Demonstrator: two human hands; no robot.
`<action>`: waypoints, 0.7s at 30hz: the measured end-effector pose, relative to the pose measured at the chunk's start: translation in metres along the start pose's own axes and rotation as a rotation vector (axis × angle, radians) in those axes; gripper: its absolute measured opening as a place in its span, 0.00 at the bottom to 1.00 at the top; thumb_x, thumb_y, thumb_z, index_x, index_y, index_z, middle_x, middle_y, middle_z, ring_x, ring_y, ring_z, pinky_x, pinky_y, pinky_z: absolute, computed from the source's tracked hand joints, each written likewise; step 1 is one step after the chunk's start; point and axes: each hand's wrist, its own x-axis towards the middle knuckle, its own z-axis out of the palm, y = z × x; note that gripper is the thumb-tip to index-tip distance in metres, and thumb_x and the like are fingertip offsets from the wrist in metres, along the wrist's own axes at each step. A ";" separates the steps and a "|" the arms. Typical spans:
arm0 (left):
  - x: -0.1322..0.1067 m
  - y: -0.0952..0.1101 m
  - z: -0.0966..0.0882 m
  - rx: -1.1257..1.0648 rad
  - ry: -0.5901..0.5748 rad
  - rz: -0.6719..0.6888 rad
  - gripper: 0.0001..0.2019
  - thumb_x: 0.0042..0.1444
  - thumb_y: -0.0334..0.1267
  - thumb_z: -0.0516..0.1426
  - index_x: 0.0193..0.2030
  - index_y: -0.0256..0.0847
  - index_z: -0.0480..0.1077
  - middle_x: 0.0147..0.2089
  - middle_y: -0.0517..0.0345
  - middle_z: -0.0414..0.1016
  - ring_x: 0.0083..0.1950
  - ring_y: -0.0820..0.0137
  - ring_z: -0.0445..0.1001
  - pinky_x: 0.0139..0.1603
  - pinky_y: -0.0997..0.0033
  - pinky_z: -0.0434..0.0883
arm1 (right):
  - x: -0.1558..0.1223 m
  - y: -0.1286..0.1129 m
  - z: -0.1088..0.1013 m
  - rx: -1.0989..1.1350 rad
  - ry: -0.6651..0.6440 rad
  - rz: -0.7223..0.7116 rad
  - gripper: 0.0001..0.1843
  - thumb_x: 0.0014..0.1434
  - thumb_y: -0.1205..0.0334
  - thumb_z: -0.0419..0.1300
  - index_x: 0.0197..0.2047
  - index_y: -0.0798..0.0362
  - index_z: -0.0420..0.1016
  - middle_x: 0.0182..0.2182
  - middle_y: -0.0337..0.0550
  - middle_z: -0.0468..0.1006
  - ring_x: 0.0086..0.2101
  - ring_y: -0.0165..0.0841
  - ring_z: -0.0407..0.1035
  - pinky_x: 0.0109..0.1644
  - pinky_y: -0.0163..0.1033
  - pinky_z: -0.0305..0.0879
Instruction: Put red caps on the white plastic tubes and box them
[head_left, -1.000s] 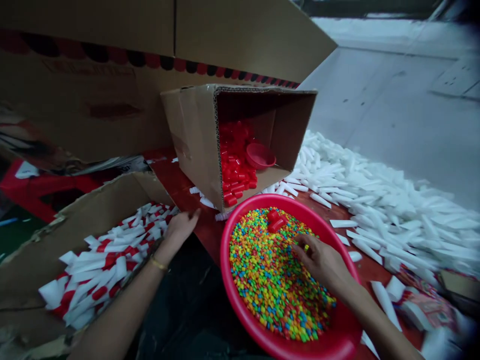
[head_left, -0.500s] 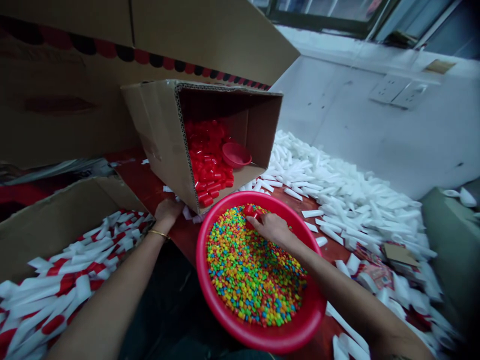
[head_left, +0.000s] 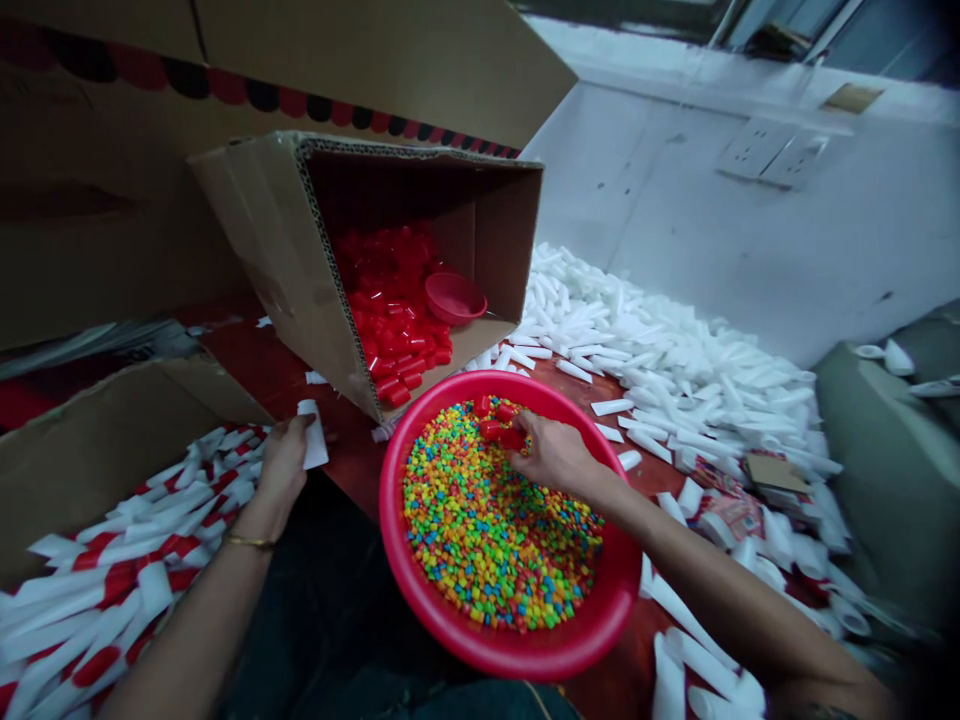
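A white plastic tube is gripped in my left hand, held upright over the table edge beside the open box of tubes. My right hand reaches into a red basin filled with small multicoloured candies. Its thumb and fingers close around a red cap; a few more red caps lie on the candies just beside it. The fingertips are partly hidden by the caps.
A cardboard box on its side holds red caps and a small red bowl. White tubes are heaped along the wall. At left, another box contains white tubes with red caps.
My left hand has come back from beside the cardboard box, now with a white tube in it. My right hand stays in the basin; the red caps there are more spread out.
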 end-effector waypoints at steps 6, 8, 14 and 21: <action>-0.052 0.006 -0.024 -0.153 -0.120 0.120 0.24 0.49 0.44 0.55 0.52 0.38 0.62 0.41 0.53 0.74 0.31 0.67 0.76 0.29 0.70 0.72 | -0.013 -0.002 0.003 -0.149 -0.149 -0.210 0.14 0.47 0.67 0.54 0.39 0.59 0.72 0.32 0.54 0.76 0.28 0.37 0.67 0.26 0.38 0.46; -0.074 0.021 -0.031 -0.054 -0.181 0.340 0.24 0.50 0.46 0.56 0.53 0.42 0.64 0.46 0.55 0.74 0.39 0.65 0.75 0.40 0.68 0.73 | -0.014 -0.006 0.007 -0.103 -0.171 -0.241 0.13 0.48 0.68 0.54 0.39 0.58 0.72 0.32 0.51 0.76 0.28 0.35 0.67 0.27 0.38 0.48; -0.120 0.067 -0.025 0.258 -0.394 0.942 0.19 0.58 0.43 0.52 0.56 0.47 0.63 0.53 0.56 0.71 0.50 0.67 0.71 0.52 0.69 0.68 | -0.017 0.000 0.015 0.768 -0.178 -0.187 0.13 0.52 0.57 0.58 0.41 0.53 0.67 0.31 0.41 0.72 0.27 0.30 0.64 0.29 0.35 0.58; -0.137 0.078 0.015 0.297 -0.615 1.004 0.19 0.60 0.40 0.49 0.58 0.42 0.61 0.53 0.53 0.72 0.52 0.67 0.72 0.50 0.65 0.71 | -0.034 -0.001 0.009 1.262 -0.052 -0.077 0.18 0.48 0.55 0.63 0.41 0.49 0.63 0.30 0.36 0.68 0.23 0.26 0.61 0.26 0.34 0.60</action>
